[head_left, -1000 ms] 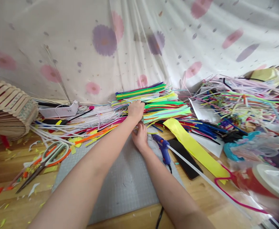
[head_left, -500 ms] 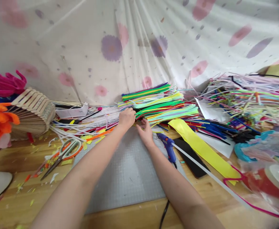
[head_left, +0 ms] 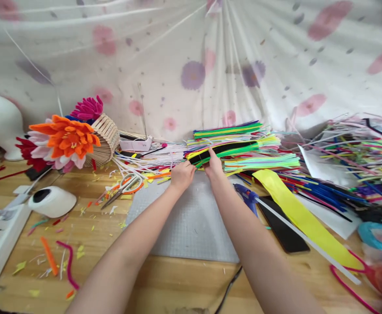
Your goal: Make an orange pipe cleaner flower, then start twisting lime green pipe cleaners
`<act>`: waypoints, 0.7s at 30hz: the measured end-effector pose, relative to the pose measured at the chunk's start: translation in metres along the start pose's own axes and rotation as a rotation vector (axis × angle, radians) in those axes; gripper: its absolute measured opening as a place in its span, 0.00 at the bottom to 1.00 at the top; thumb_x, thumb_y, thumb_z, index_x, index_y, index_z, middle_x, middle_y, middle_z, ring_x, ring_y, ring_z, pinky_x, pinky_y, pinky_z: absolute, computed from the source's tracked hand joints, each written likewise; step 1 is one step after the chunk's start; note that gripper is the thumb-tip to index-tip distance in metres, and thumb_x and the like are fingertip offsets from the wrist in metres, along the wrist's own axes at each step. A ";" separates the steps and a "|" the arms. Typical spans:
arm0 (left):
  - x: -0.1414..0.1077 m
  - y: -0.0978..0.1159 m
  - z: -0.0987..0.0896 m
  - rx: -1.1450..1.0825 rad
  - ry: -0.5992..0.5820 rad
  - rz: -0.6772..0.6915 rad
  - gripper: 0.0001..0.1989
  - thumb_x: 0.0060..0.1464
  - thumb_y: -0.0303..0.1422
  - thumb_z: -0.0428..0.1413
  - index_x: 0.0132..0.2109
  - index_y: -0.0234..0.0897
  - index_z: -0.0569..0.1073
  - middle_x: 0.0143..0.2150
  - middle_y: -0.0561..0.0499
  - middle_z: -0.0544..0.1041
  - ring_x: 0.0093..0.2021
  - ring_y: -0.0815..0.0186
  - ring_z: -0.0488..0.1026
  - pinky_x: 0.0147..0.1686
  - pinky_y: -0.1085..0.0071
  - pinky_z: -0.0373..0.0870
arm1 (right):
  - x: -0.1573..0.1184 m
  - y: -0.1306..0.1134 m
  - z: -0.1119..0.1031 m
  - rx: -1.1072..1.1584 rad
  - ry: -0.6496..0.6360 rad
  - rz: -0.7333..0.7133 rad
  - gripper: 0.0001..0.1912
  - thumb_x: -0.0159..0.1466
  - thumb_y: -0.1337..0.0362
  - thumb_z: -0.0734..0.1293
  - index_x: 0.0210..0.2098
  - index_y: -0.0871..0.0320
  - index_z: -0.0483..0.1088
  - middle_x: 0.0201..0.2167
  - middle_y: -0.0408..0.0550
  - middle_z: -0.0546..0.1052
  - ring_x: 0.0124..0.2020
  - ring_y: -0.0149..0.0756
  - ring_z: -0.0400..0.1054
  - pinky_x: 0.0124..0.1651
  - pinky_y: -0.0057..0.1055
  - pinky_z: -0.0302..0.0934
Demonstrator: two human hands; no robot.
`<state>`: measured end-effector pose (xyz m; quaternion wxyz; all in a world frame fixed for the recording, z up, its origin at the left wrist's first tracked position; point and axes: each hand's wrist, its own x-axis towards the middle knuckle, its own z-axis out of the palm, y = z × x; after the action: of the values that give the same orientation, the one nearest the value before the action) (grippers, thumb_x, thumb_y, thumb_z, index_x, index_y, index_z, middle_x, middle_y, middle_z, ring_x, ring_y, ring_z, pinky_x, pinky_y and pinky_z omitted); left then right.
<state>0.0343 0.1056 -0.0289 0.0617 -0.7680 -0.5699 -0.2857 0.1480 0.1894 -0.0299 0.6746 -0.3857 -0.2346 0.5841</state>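
Note:
A bundle of pipe cleaners (head_left: pixel 233 149), black with green and yellow edges, lies tilted over the stacked colourful stems at the back centre. At its left end my left hand (head_left: pixel 183 175) is closed around it. My right hand (head_left: pixel 214 165) grips the same bundle a little further right, thumb on top and the other fingers hidden below. Beneath and beside it are light green and blue stems (head_left: pixel 262 162). Both forearms reach over the grey cutting mat (head_left: pixel 194 218).
Scissors (head_left: pixel 122 188) lie left of the mat. To the right are a blue glue gun (head_left: pixel 247 195), a black phone (head_left: pixel 285 226) and a yellow strip (head_left: pixel 302 218). Orange flowers (head_left: pixel 69 139), a white spool (head_left: pixel 52 202) and scraps sit at the left.
The view has turned left, showing more of the left side. The black bundle is now raised and more exposed, and my right hand has moved up onto it.

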 end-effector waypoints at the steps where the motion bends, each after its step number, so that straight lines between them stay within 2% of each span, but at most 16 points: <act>1: -0.007 -0.001 -0.003 -0.023 0.015 -0.056 0.13 0.57 0.36 0.47 0.36 0.39 0.77 0.34 0.48 0.75 0.36 0.66 0.70 0.33 0.70 0.61 | -0.005 0.000 0.003 -0.006 0.018 -0.001 0.19 0.50 0.58 0.68 0.40 0.55 0.66 0.31 0.41 0.76 0.32 0.33 0.70 0.36 0.34 0.67; 4: -0.024 -0.003 -0.012 -0.093 0.006 -0.218 0.12 0.55 0.36 0.49 0.39 0.41 0.76 0.36 0.49 0.76 0.37 0.66 0.71 0.33 0.71 0.62 | -0.022 -0.002 0.011 -0.037 -0.004 -0.074 0.23 0.44 0.69 0.71 0.39 0.54 0.65 0.30 0.37 0.75 0.34 0.30 0.69 0.41 0.31 0.66; 7: -0.034 0.000 -0.022 -0.161 -0.083 -0.351 0.11 0.53 0.35 0.50 0.40 0.42 0.76 0.38 0.50 0.76 0.37 0.66 0.72 0.33 0.71 0.62 | -0.039 -0.009 0.016 -0.077 -0.076 -0.155 0.26 0.41 0.71 0.71 0.39 0.54 0.64 0.29 0.35 0.74 0.34 0.29 0.69 0.42 0.30 0.65; 11: -0.041 0.004 -0.037 -0.319 -0.269 -0.489 0.10 0.51 0.36 0.52 0.37 0.41 0.77 0.34 0.50 0.77 0.34 0.66 0.72 0.31 0.72 0.62 | -0.060 -0.021 0.015 -0.073 -0.255 -0.043 0.21 0.41 0.67 0.71 0.35 0.56 0.66 0.28 0.37 0.74 0.34 0.33 0.69 0.40 0.33 0.65; 13: -0.043 0.002 -0.053 -0.383 -0.247 -0.478 0.10 0.51 0.37 0.51 0.36 0.40 0.76 0.33 0.50 0.77 0.33 0.66 0.72 0.31 0.72 0.64 | -0.067 -0.026 0.010 -0.071 -0.248 0.015 0.18 0.41 0.68 0.71 0.33 0.56 0.66 0.26 0.38 0.74 0.33 0.34 0.69 0.38 0.33 0.65; 15: -0.041 -0.006 -0.079 -0.355 -0.031 -0.396 0.11 0.52 0.35 0.50 0.38 0.39 0.75 0.37 0.49 0.77 0.36 0.66 0.72 0.35 0.71 0.65 | -0.072 -0.028 0.006 -0.064 -0.195 0.030 0.17 0.41 0.70 0.70 0.31 0.56 0.66 0.26 0.37 0.74 0.32 0.33 0.69 0.38 0.32 0.65; 18: -0.027 -0.036 -0.140 -0.071 0.371 -0.281 0.13 0.53 0.34 0.49 0.43 0.37 0.74 0.44 0.46 0.74 0.47 0.62 0.67 0.48 0.65 0.61 | -0.076 -0.029 0.002 -0.059 -0.171 0.043 0.16 0.42 0.71 0.69 0.31 0.56 0.66 0.25 0.37 0.73 0.30 0.31 0.68 0.37 0.31 0.65; 20: -0.010 -0.065 -0.185 0.150 0.539 -0.294 0.14 0.54 0.35 0.48 0.44 0.36 0.73 0.47 0.44 0.71 0.50 0.59 0.63 0.52 0.60 0.56 | -0.079 -0.030 0.003 -0.071 -0.190 0.047 0.17 0.41 0.71 0.69 0.31 0.56 0.65 0.25 0.37 0.73 0.29 0.31 0.68 0.35 0.31 0.64; 21: -0.001 -0.082 -0.206 0.239 0.579 -0.314 0.14 0.54 0.36 0.48 0.44 0.36 0.73 0.49 0.45 0.69 0.52 0.58 0.60 0.52 0.58 0.54 | -0.080 -0.030 0.005 -0.079 -0.204 0.047 0.18 0.41 0.71 0.70 0.32 0.56 0.65 0.25 0.37 0.73 0.28 0.31 0.68 0.35 0.31 0.64</act>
<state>-0.1164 0.0465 0.1225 0.2656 -0.5455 -0.6694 -0.4287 0.1459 0.1128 0.0072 0.6173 -0.3561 -0.3157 0.6264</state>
